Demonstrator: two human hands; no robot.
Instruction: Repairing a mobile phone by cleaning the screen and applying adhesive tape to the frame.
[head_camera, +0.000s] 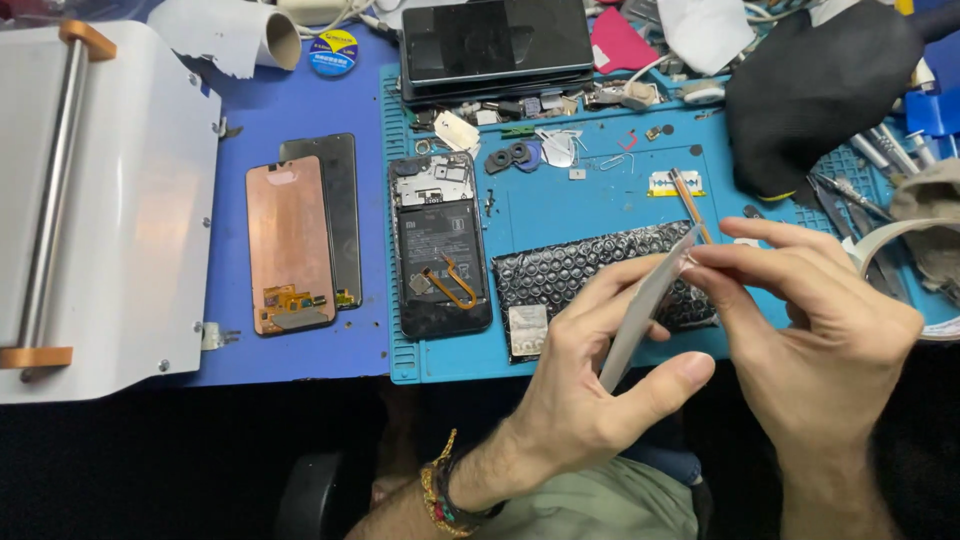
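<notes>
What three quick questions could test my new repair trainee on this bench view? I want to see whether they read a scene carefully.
1. True or false: both hands hold the flat grey panel.
2. Which lies left of the opened phone: A) bubble-wrap bag, B) copper-backed screen, C) black cloth?
3. What is the right hand doing at the panel's top corner?

Key:
1. True; the left hand grips its lower part.
2. B, the copper-backed screen.
3. Pinching the corner between fingertips.
</notes>
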